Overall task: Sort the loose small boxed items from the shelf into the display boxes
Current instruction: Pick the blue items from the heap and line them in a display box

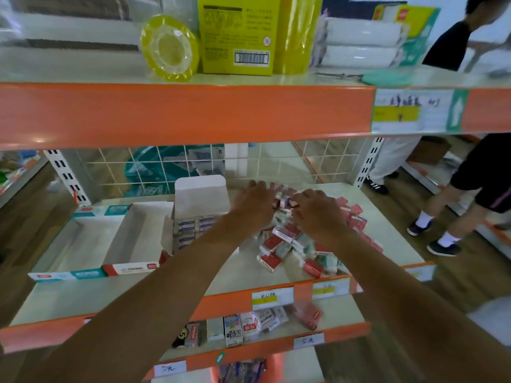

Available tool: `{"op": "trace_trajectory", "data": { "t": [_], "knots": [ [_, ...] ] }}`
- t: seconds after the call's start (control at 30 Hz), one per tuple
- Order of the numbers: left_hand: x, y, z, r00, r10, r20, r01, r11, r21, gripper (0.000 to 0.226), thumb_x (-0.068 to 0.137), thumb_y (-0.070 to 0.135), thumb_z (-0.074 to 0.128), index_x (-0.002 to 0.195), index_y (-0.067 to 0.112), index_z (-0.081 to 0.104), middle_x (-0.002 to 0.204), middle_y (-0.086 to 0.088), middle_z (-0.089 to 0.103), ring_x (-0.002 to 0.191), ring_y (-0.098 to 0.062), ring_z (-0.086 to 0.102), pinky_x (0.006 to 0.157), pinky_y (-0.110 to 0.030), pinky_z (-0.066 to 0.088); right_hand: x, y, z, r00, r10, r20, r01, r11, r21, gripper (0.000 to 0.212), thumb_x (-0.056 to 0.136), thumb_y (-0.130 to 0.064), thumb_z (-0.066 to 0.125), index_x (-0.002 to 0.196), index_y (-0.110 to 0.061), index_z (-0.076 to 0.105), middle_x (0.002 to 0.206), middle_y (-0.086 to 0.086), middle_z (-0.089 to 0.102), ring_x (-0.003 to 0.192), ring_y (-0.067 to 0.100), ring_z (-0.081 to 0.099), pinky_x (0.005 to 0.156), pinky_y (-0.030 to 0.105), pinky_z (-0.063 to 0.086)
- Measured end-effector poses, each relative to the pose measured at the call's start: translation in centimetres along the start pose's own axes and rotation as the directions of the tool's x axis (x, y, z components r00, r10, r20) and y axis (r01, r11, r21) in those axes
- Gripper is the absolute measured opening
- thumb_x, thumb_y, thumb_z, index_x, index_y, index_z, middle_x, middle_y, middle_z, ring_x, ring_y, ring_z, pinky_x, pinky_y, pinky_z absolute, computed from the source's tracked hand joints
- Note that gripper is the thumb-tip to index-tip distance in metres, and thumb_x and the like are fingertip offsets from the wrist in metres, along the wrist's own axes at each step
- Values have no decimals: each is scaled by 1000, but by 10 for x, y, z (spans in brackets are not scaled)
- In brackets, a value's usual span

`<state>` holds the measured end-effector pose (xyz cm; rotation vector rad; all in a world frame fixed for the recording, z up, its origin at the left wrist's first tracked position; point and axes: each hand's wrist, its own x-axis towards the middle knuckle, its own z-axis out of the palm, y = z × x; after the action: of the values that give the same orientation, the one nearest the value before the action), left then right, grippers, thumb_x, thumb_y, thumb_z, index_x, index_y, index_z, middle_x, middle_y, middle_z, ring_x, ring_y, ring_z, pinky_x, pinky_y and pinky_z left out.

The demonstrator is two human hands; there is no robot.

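Dim, soft overall; wide-angle edge bending; glare on upper shelf (166, 114).

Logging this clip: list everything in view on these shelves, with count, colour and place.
loose small boxes: many, red and white, piled right on middle shelf
teal display box: one, teal-white, empty, middle shelf left
red display box: one, red-white, empty, beside the teal one
white display box: one, flap up, partly filled, left of pile
yellow carton: one, top shelf
wrapped plates: one pack, yellow, left of carton
mixed small boxes: several, assorted colours, lower shelf
bystanders: two, partly seen, right aisle
left hand: on the pile, grip unclear
right hand: on the pile, grip unclear
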<state>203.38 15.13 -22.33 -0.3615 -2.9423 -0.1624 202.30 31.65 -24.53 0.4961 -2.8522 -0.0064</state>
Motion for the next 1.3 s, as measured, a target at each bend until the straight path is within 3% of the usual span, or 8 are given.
{"op": "trace_trajectory", "data": {
  "t": [0.17,0.33,0.47,0.63,0.9,1.0,1.13,1.3],
  "knots": [
    [13,29,12,999,37,-12,-38,998,-42,32,91,13,52,123,12,56,119,-9,53,111,-25,47,90,-38,44,-8,34,3,996,68,59,-64,996,-60,34,95,-26,51,129,-22,55,124,4,61,110,24,57,91,40,49],
    [30,45,27,999,20,-35,-24,993,-118,27,91,16,52,116,11,61,109,-9,59,105,-24,48,85,-38,49,-8,53,10,992,105,63,-108,994,35,33,97,-27,49,129,-22,56,125,5,61,113,25,56,93,39,46],
    [42,46,33,1000,10,-29,-15,986,-167,28,89,14,57,117,12,62,111,-7,60,108,-24,50,88,-39,48,-2,57,12,994,41,103,-52,992,112,33,97,-29,50,128,-24,59,126,6,61,109,26,56,93,41,49],
    [54,49,38,1000,-19,10,20,983,-181,15,92,14,56,104,12,64,95,-7,62,95,-23,53,78,-38,49,4,62,15,992,-13,122,-4,991,135,32,95,-24,55,126,-24,61,130,3,60,112,25,54,93,43,48],
    [63,53,44,993,-87,75,99,978,-182,18,88,14,61,106,13,61,97,-9,61,98,-26,54,82,-44,51,10,65,16,992,-46,118,31,991,130,33,89,-28,64,122,-21,62,122,4,62,108,24,52,86,42,51],
    [65,54,43,993,-98,58,108,974,-198,19,88,14,60,106,10,59,96,-11,61,94,-26,54,80,-39,51,8,67,14,988,-78,131,60,989,136,34,89,-27,64,123,-21,64,122,6,61,106,24,51,87,41,50],
    [65,51,46,995,-97,36,103,964,-244,26,85,28,66,104,11,65,91,-7,64,84,-21,58,71,-28,46,2,70,9,996,-67,62,50,970,238,34,88,-20,66,121,-15,66,115,11,62,103,26,51,84,36,48],
    [53,41,38,997,-76,-7,69,939,-336,28,81,28,72,103,10,72,85,-7,66,74,-20,60,70,-31,53,4,60,6,998,50,25,-56,908,414,21,84,-9,67,105,-11,66,102,9,65,89,20,49,71,31,41]
  ]
}}
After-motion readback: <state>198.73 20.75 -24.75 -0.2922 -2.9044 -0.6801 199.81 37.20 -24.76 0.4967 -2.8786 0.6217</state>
